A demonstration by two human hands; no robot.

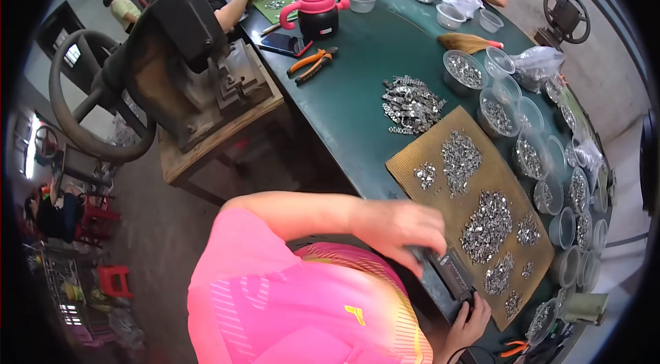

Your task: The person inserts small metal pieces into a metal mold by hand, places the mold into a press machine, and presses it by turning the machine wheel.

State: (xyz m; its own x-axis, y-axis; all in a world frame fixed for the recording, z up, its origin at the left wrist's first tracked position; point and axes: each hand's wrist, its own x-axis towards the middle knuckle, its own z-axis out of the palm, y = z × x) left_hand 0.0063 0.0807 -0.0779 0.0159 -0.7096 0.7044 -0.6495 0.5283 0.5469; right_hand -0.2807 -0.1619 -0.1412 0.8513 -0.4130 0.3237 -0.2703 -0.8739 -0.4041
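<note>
The long dark block (452, 273) lies between the two hands, near the table edge, and its long axis runs slanting from beneath the fingers of the left hand (399, 226) down to the fingertips of the right hand (469, 323). From the left fingers the block extends downward and to the right in the view; from the right fingers it extends upward and to the left. The right hand is at the lower end, where its thumb and forefinger seem to touch the block; if they grip it, I cannot tell. The left hand is over the upper end, with fingers bent and blurred, so I cannot tell if they are pinching something or only resting. Just beyond the block, on the side away from the body, is the tan board (419, 151), with a small pile of metal pieces (498, 274) nearer to the right fingers.
</note>
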